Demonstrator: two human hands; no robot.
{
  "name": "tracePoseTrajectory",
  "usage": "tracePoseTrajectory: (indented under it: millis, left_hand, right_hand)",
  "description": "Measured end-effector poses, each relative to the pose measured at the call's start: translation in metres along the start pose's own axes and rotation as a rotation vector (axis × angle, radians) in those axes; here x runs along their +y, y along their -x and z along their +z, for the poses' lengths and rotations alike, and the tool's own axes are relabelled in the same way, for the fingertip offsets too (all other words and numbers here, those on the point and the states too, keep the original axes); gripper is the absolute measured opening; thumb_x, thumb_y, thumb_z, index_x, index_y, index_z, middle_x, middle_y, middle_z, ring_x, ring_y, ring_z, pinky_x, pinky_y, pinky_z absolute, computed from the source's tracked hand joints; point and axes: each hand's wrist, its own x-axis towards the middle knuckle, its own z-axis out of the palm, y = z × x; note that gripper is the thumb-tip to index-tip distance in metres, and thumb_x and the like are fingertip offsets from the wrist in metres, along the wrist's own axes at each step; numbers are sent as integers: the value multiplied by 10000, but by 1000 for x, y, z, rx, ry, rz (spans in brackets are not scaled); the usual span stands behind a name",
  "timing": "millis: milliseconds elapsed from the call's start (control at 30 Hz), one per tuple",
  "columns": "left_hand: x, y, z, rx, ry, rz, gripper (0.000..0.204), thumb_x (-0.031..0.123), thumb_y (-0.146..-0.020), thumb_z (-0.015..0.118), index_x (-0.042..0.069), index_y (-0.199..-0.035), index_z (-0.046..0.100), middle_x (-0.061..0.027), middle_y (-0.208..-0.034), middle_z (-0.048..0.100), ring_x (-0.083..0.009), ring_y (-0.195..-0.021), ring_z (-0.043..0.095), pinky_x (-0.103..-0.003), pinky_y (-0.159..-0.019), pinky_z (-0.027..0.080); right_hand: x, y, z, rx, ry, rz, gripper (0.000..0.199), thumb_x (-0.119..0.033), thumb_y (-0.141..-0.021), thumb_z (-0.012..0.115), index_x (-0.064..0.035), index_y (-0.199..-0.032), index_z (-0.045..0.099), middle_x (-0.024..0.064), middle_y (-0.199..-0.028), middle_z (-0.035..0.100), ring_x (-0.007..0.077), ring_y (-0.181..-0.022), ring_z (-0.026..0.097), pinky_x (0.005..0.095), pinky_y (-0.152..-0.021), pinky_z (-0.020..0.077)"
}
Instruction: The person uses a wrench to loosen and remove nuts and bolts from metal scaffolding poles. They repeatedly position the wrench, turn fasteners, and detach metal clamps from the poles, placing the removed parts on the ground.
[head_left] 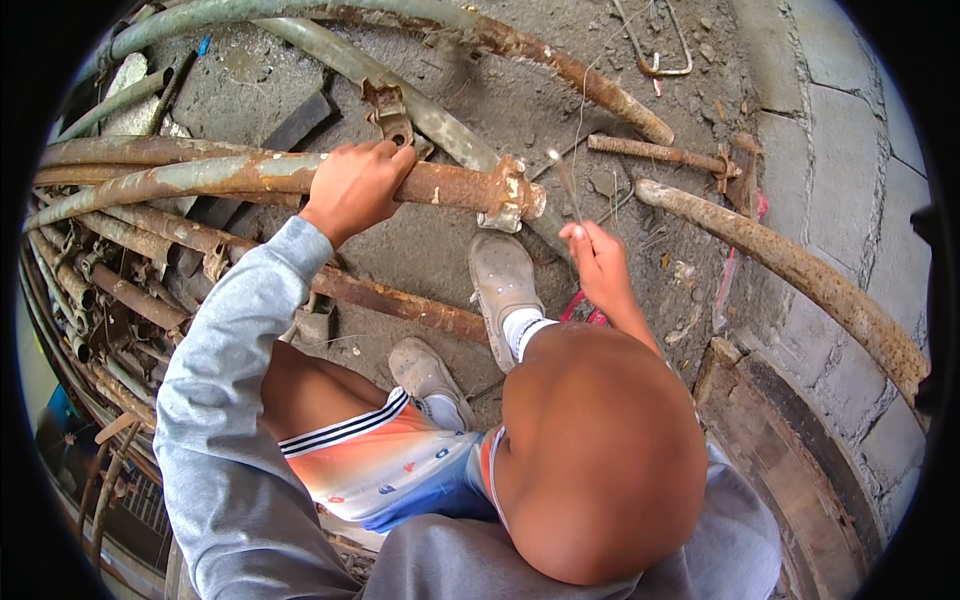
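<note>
My left hand is wrapped over a rusty pipe with patches of pale paint. A crusted, rusty clamp sits around the right end of this pipe. Just past my left fingers is another rusty clamp, its holed plate turned up. My right hand, right of the pipe's end, has its fingers closed on a thin rod-like tool. The tool points up and away, blurred, with a bright spot at its tip; its exact kind cannot be made out.
Many rusty pipes are heaped at the left. Long pipes lie across the far ground, and a bent one lies at the right beside a grey block wall. My shoes stand below the clamped end.
</note>
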Motion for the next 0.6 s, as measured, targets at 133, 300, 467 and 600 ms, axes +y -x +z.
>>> tracePoseTrajectory:
  millis: [133, 300, 467, 600]
  left_hand:
    - [2, -12, -19, -239, 83, -162, 402, 266, -707, 792, 96, -1036, 635, -123, -934, 705, -341, -886, 712, -455, -771, 567]
    - [3, -22, -17, -253, 79, -142, 451, 319, -661, 813, 109, -1052, 738, -157, -895, 730, -356, -895, 722, -463, -781, 587]
    - [10, -23, -25, -296, 47, -182, 456, 305, -651, 806, 122, -1065, 760, -150, -889, 737, -349, -872, 726, -458, -785, 590]
    - [13, -27, -27, -331, 68, -188, 502, 314, -629, 818, 106, -1080, 748, -187, -876, 728, -387, -824, 710, -473, -760, 581]
  right_hand:
    - [-44, 5, -24, -238, 159, 137, 322, -252, -1094, 463, -25, -1036, 683, 35, -620, 518, 130, -553, 486, 338, -547, 411]
    - [-68, 11, -23, -358, -28, 329, 385, -302, -1105, 424, -34, -886, 593, 23, -599, 517, 134, -480, 487, 326, -499, 429]
    - [-70, 7, -22, -303, -33, 448, 416, -321, -1101, 415, -48, -809, 530, 78, -614, 568, 205, -475, 535, 368, -502, 467]
    - [-57, 0, -16, -226, 401, 98, 471, -383, -1096, 440, -11, -839, 572, 158, -679, 601, 305, -600, 615, 466, -592, 486]
